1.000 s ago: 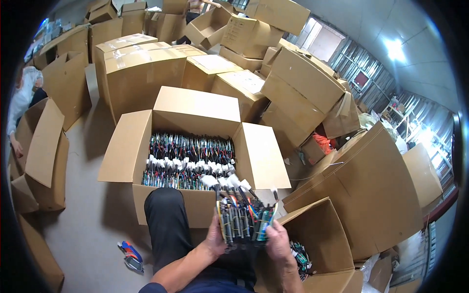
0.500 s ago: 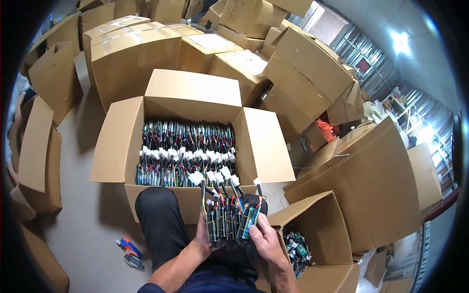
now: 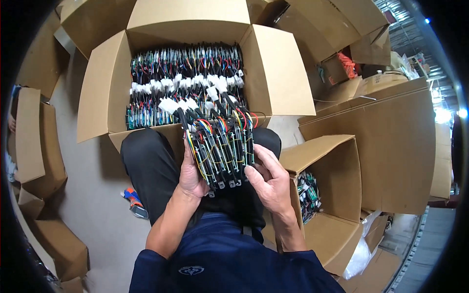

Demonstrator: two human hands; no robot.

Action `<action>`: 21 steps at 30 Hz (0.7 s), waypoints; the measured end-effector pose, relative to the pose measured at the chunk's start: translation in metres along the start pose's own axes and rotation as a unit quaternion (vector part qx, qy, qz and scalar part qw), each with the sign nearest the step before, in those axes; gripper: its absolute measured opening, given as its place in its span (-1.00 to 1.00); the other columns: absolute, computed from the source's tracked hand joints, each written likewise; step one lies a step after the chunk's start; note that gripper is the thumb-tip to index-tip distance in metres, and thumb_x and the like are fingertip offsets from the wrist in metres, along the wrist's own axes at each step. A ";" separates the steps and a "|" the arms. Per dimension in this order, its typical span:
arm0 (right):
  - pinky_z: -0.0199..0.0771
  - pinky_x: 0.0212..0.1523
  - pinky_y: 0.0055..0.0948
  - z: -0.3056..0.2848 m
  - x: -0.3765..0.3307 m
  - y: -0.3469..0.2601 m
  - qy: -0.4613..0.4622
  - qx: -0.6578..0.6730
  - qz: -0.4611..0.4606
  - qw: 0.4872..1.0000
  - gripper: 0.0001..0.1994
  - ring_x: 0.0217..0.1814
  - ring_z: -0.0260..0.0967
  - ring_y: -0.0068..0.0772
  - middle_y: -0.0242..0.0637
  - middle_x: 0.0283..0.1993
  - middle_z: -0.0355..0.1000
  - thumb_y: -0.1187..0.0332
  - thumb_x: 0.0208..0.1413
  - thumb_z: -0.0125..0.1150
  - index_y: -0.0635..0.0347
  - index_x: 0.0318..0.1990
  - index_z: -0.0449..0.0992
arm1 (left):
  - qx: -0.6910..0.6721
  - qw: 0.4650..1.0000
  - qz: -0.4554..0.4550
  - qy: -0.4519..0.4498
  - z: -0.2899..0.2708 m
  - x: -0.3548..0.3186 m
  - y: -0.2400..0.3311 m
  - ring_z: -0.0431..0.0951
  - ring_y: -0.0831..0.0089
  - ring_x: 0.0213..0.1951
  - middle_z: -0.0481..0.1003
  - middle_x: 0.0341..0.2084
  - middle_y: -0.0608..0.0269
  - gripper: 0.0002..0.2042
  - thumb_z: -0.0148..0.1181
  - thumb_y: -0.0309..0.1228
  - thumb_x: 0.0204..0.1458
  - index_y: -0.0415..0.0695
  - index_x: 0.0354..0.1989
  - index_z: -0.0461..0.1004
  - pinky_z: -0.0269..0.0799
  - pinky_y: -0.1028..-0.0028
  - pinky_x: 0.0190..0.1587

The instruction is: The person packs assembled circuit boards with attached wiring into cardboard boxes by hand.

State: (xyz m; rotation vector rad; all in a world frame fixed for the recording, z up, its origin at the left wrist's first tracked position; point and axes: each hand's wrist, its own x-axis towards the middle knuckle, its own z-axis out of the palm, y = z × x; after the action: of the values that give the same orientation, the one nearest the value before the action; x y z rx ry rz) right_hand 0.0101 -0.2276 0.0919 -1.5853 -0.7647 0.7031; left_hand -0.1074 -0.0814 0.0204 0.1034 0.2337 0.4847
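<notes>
A row of circuit boards [image 3: 223,152], standing on edge side by side, is held over my lap between both hands. Coloured wires rise from their tops into black cables with white plugs [image 3: 168,105], which lean toward the open carton ahead. My left hand [image 3: 191,177] grips the row's left end, its fingers partly hidden behind the boards. At the right end, my right hand [image 3: 269,181] is closed against the outermost board, thumb on the near side. Just beyond, the large open carton [image 3: 183,22] holds packed rows of similar boards with white plugs between them.
To my right stands a smaller open carton [image 3: 337,188] with loose boards [image 3: 309,195] inside. A tool with orange and blue parts [image 3: 134,201] lies on the floor at left. More cartons [image 3: 366,141] surround me. Part of another person [image 3: 11,122] shows at the far left edge.
My view has tipped downward, so the large carton sits higher in it. The boards have tilted, showing their edges and metal tabs, and my right thumb has shifted along the right end.
</notes>
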 end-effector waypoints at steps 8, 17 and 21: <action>0.36 0.33 -0.28 -0.007 -0.003 0.017 -0.015 -0.084 -0.042 0.995 -0.42 0.26 0.43 -0.17 -0.02 0.22 0.44 0.39 0.14 0.43 0.48 0.26 0.39 | 0.039 0.999 -0.025 0.018 -0.016 -0.008 -0.004 0.52 0.26 0.21 0.50 0.21 0.20 -0.32 0.10 0.20 0.22 -0.02 0.37 0.35 0.45 0.13 0.29; 0.40 0.33 -0.33 0.004 -0.006 0.034 -0.045 0.206 0.154 0.965 -0.17 0.26 0.40 -0.43 -0.23 0.25 0.41 0.48 0.04 0.53 0.33 0.44 0.17 | 0.321 0.941 0.060 0.084 0.004 -0.023 0.006 0.53 0.40 0.13 0.48 0.12 0.14 -0.15 0.12 0.23 0.19 -0.30 0.37 0.20 0.49 0.31 0.20; 0.41 0.32 -0.34 0.015 -0.009 0.053 -0.154 0.299 0.226 0.914 -0.18 0.24 0.41 -0.44 -0.28 0.25 0.42 0.52 0.03 0.51 0.29 0.44 0.18 | 0.407 0.902 0.060 0.127 0.009 -0.048 0.022 0.55 0.46 0.05 0.53 0.02 0.21 -0.03 0.21 0.34 0.03 -0.40 0.28 0.30 0.47 0.40 0.17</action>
State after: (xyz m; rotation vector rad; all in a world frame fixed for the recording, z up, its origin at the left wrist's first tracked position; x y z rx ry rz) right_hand -0.0021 -0.2309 0.0377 -1.0903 -0.3349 1.4040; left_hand -0.1559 -0.0854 0.0419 0.8834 0.6835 0.4973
